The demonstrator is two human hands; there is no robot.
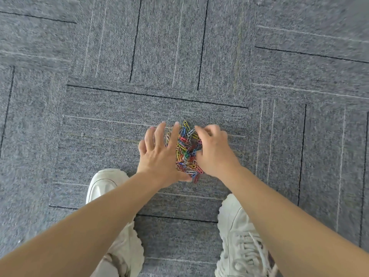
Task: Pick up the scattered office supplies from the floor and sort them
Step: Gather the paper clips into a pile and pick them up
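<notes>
Head view: a heap of coloured paper clips [186, 152] is lying on the grey carpet floor [119, 108], between both hands. The left hand [157, 154] is resting at the heap's left edge, fingers [173, 134] spreading wide and straight. The right hand [214, 150] is touching the right edge, fingers curling over the clips; cannot tell whether it is gripping any. Pale sneakers [237, 232] are standing nearby.

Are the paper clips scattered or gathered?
Gathered: the paper clips form one tight pile between the left hand and right hand.
</notes>
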